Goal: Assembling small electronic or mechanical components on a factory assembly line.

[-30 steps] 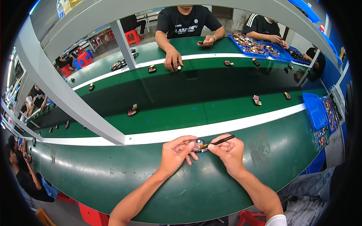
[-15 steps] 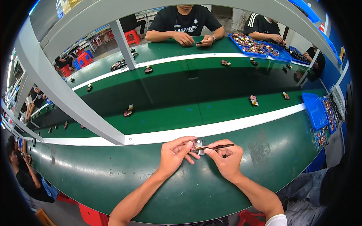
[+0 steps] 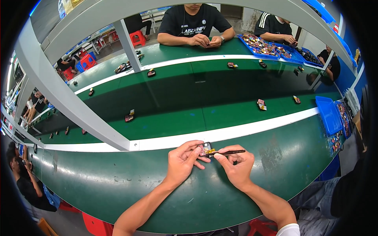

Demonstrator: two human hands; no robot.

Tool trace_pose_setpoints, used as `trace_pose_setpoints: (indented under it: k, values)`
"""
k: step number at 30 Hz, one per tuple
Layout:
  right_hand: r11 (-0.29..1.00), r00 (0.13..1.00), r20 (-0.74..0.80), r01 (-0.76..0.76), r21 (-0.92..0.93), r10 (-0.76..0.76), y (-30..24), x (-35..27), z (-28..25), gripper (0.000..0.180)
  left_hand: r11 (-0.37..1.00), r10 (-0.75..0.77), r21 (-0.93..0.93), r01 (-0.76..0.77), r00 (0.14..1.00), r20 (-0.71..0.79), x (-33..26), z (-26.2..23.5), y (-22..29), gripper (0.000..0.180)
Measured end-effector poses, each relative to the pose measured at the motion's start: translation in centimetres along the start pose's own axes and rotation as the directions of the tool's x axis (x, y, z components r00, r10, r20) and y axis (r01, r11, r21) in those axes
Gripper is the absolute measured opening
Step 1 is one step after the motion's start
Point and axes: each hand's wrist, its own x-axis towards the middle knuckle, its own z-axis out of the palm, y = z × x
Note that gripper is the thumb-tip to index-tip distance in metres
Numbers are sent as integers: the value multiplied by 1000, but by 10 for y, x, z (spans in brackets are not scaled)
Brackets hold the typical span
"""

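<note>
My left hand (image 3: 182, 162) pinches a small dark part (image 3: 206, 149) with red and yellow bits, held just above the green bench (image 3: 118, 185). My right hand (image 3: 236, 167) grips a thin black tool (image 3: 228, 152) like a pen, lying almost level, its tip touching the small part. Both hands meet at the bench's near middle, just below the white stripe (image 3: 244, 129). My fingers hide the underside of the part.
Beyond the stripe a green conveyor belt (image 3: 189, 98) carries scattered small parts (image 3: 261, 104). A grey frame post (image 3: 71, 102) slants across the left. Blue bins (image 3: 328, 115) of parts stand at right. Other people sit across (image 3: 195, 23) and at the left.
My hands have stayed together on the part with slight finger shifts. The parts on the belt have drifted left. The person opposite drew both hands together at the chest.
</note>
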Motion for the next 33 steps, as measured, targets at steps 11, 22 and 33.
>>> trace_pose_setpoints:
  k: [11, 22, 33]
  values:
    - [1000, 1000, -17, -8, 2, 8, 1, -2, 2, 12, 1000, -9, -24, 9, 1000, 15, 0, -2, 1, 31]
    - [1000, 1000, -4, -8, -24, 8, 1, -3, 1, 13, 1000, 5, -25, -5, 1000, -8, 0, -3, 0, 30]
    - [980, 982, 154, 136, -148, -113, -7, 9, -8, 14, 998, -65, 13, 65, 998, 8, -3, -4, 0, 29]
